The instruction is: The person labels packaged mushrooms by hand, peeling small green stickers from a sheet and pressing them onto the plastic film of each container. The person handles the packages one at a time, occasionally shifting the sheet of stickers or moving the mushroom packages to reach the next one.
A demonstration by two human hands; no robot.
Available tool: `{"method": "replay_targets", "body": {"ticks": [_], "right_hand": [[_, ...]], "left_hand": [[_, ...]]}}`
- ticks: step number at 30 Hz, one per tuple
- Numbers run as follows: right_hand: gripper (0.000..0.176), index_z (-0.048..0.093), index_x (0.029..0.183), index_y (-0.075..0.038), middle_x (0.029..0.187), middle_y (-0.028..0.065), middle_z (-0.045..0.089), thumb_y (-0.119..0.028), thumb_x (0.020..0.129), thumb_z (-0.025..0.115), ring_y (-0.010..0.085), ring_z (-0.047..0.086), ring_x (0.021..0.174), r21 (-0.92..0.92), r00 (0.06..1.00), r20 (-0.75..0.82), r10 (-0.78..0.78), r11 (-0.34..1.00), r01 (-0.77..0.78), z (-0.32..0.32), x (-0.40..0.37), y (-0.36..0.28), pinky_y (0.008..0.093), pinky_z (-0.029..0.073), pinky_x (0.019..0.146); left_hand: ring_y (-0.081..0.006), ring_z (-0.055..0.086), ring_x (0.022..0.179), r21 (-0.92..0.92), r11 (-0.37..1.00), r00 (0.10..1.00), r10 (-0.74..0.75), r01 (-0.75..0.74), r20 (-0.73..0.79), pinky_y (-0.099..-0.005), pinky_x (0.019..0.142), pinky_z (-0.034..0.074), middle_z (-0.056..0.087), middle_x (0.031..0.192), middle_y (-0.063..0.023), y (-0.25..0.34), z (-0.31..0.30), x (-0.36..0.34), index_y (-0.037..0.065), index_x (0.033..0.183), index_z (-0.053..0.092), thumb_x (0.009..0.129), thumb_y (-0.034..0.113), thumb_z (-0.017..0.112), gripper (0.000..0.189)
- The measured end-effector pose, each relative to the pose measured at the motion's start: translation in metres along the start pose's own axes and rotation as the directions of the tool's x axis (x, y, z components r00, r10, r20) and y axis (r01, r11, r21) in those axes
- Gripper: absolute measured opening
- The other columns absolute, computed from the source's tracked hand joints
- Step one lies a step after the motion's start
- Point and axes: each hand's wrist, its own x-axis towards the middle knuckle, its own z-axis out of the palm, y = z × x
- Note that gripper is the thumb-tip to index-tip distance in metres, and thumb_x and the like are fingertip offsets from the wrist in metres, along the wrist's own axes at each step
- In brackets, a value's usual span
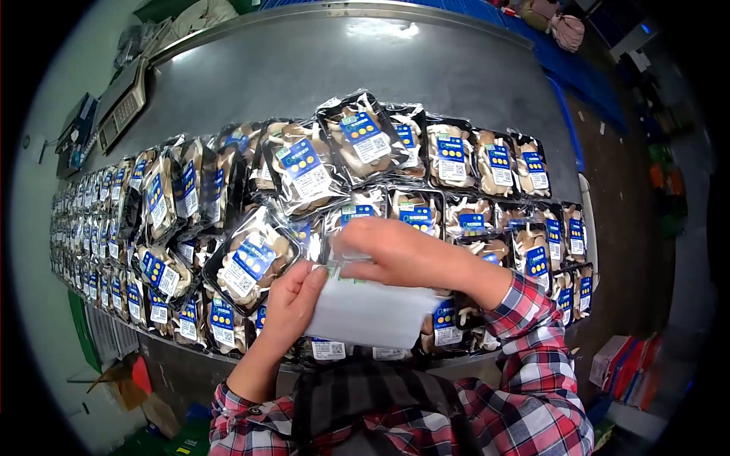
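Observation:
In front of me my left hand (295, 305) pinches the left edge of a white sheet (369, 310) between thumb and fingers. Some green print shows near the sheet's upper edge. My right hand (391, 252) reaches over that upper edge, its fingers bent and smeared by motion; I cannot tell whether it holds anything. Wrapped trays of mushrooms with blue and white labels lie beneath and around both hands. One mushroom tray (251, 262) lies tilted just left of my left hand. Beyond the hands, another mushroom tray (363, 138) rests on top of the others and bears a small green sticker.
Rows of packed mushroom trays (99, 220) stretch along the metal table (266, 72) to the left. A scale (122, 110) stands at the table's far left. Blue slatted matting (582, 72) lies beyond the right edge, and red items (627, 365) sit on the floor at lower right.

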Motion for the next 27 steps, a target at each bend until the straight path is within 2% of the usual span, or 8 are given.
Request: {"method": "replay_targets", "body": {"ticks": [6,8,10,12,14,16,19,27], "right_hand": [[0.02,0.048,0.077,-0.005,0.071,0.0109,0.052,-0.014,0.072,0.065,0.031,0.053,0.074,-0.024,0.997,-0.033,0.076,0.997,-0.077,0.0,-0.03,-0.003,0.0392,0.042,0.064],[0.02,0.051,0.078,-0.005,0.074,0.0102,0.051,-0.017,0.074,0.065,0.0302,0.051,0.072,-0.082,0.965,-0.229,-0.132,0.99,0.115,0.004,-0.043,0.004,0.0378,0.042,0.063],[0.014,0.052,0.079,-0.005,0.077,0.0082,0.054,-0.015,0.078,0.062,0.0226,0.053,0.073,0.07,0.957,-0.27,0.108,0.993,-0.093,-0.015,-0.059,-0.005,0.0327,0.043,0.064],[0.011,0.054,0.081,-0.005,0.078,0.0055,0.056,-0.015,0.081,0.06,0.0175,0.054,0.071,0.32,0.842,-0.291,0.455,0.875,-0.363,-0.052,-0.074,-0.005,0.0299,0.044,0.064],[0.015,0.055,0.082,-0.005,0.074,0.0021,0.057,-0.019,0.083,0.059,0.0112,0.054,0.066,0.268,0.685,-0.578,0.445,0.895,-0.355,-0.087,-0.105,0.073,0.0257,0.045,0.061],[0.028,0.055,0.079,-0.001,0.067,0.0021,0.055,-0.028,0.078,0.065,0.0089,0.053,0.058,0.314,0.42,-0.701,0.577,0.778,-0.544,-0.139,-0.147,0.135,0.0238,0.045,0.048],[0.029,0.056,0.074,-0.001,0.062,0.004,0.054,-0.027,0.071,0.068,0.0118,0.053,0.052,0.28,0.209,-0.793,0.573,0.646,-0.71,-0.188,-0.206,0.215,0.0277,0.043,0.04],[0.029,0.056,0.075,-0.002,0.07,0.0111,0.061,-0.028,0.067,0.067,0.024,0.059,0.066,0.053,0.205,-0.802,0.561,0.408,-0.911,-0.214,-0.202,0.271,0.0352,0.047,0.064]], "left_hand": [[-0.0003,0.035,0.062,0.09,0.994,0.999,0.054,-0.054,0.005,-0.0175,0.054,0.032,0.043,0.067,0.0073,-0.002,0.02,-0.005,0.005,0.072,0.047,0.091,0.013,0.048,0.021],[0.0001,0.035,0.062,0.002,1.0,1.0,0.026,-0.026,-0.015,-0.0172,0.053,0.031,0.044,0.067,0.0075,-0.008,0.031,0.003,0.005,0.073,0.048,0.091,0.014,0.048,0.02],[0.0004,0.038,0.062,-0.069,0.998,1.0,-0.013,0.015,0.024,-0.016,0.054,0.033,0.049,0.069,0.0067,-0.023,0.029,0.013,0.006,0.075,0.05,0.091,0.015,0.048,0.018],[0.0003,0.04,0.062,-0.09,0.996,1.0,-0.018,0.017,-0.006,-0.0157,0.055,0.034,0.051,0.07,0.0063,-0.02,0.032,0.016,0.006,0.076,0.05,0.091,0.014,0.048,0.018],[0.0002,0.042,0.063,-0.132,0.991,1.0,-0.029,0.027,-0.01,-0.0151,0.056,0.035,0.052,0.072,0.0057,-0.02,0.03,0.017,0.005,0.079,0.051,0.091,0.013,0.048,0.015],[0.0001,0.043,0.063,-0.142,0.988,0.994,-0.076,0.064,-0.082,-0.0151,0.057,0.035,0.053,0.073,0.0052,-0.023,0.028,0.016,0.005,0.081,0.053,0.091,0.012,0.048,0.013],[-0.0002,0.043,0.063,-0.135,0.989,0.991,-0.077,0.062,-0.113,-0.015,0.056,0.034,0.053,0.072,0.0048,-0.031,0.017,0.016,0.005,0.081,0.054,0.09,0.014,0.049,0.014],[0.0001,0.037,0.062,-0.097,0.993,0.984,-0.081,0.066,-0.16,-0.0149,0.056,0.03,0.049,0.068,0.0061,-0.036,0.019,0.03,0.005,0.074,0.05,0.091,0.015,0.049,0.02]]}}
